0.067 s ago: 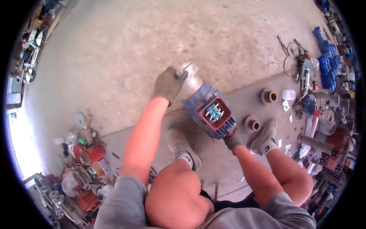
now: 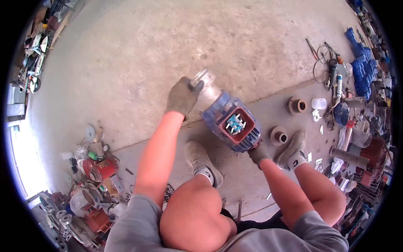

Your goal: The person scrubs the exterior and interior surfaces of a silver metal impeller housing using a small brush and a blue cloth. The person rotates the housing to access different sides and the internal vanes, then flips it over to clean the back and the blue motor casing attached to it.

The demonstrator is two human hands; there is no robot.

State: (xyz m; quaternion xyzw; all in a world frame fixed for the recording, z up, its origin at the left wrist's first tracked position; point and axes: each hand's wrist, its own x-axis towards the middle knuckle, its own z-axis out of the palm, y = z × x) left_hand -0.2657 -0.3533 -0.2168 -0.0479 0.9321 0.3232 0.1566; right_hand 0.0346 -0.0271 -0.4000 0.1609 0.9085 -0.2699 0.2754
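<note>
Between my shoes, a blue electric motor (image 2: 215,126) lies aslant on the floor, its square reddish terminal box uncovered. A teal terminal block (image 2: 235,124) with pale metal posts shows inside that box. A silvery metal cylinder (image 2: 208,95) with a ringed rim sticks out of the motor's far end, blurred. My left hand (image 2: 183,96), in a dark grey glove, is closed on the rim of this cylinder, thumb over its edge. At the motor's near right end, my gloved right hand (image 2: 258,153) is pressed against the housing, its fingertips mostly hidden.
Two rusty flanged collars (image 2: 297,105) stand on the floor right of the motor. Beyond them are a white plastic tub (image 2: 319,103), an angle grinder (image 2: 332,67) with its cord, and blue castings (image 2: 363,69). Piled parts, including a red machine part (image 2: 103,169), line the left.
My left hand and the silvery cylinder's rim have shifted slightly left and nearer to me. The motor body and my right hand stay nearly in place.
</note>
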